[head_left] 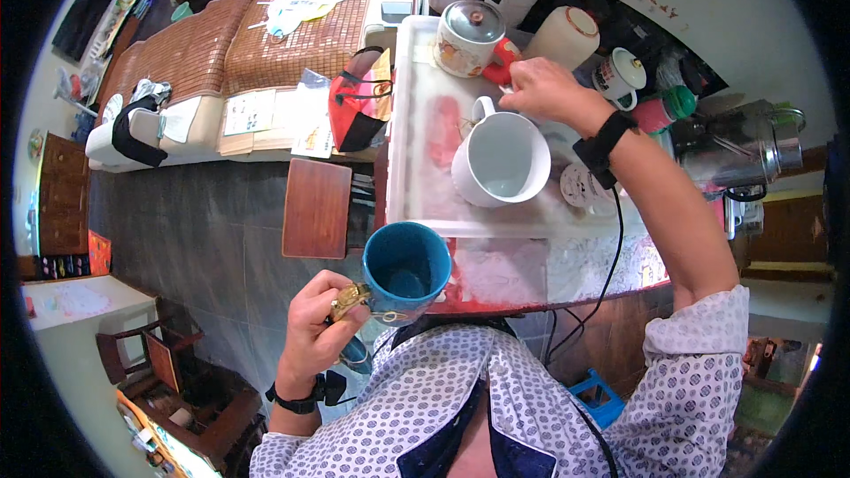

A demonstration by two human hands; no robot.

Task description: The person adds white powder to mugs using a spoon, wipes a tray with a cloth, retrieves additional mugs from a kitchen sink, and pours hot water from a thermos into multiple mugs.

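Note:
My left hand (pixel 325 325) grips the ornate gold-coloured handle of a blue mug (pixel 407 272), held mouth up in front of my chest, just off the table edge. Something blue hangs below that hand, partly hidden. My right hand (pixel 541 89) reaches across a white plastic tray (pixel 415 146), its fingertips at the red handle of a floral lidded pot (pixel 465 43); their exact hold is hidden. A large white mug (pixel 501 158) stands on the tray below this hand, with what looks like clear liquid in it. Right of it lies a round white lidded thing (pixel 584 189), partly under my wrist strap.
Behind the tray stand a cream jar (pixel 564 36), a white enamel mug (pixel 619 76), a green-lidded jar (pixel 664 109) and a metal flask (pixel 730 146). A black cable (pixel 617 245) runs from my right wrist over the table. A wooden stool (pixel 317 208) and a red bag (pixel 358 109) are at left.

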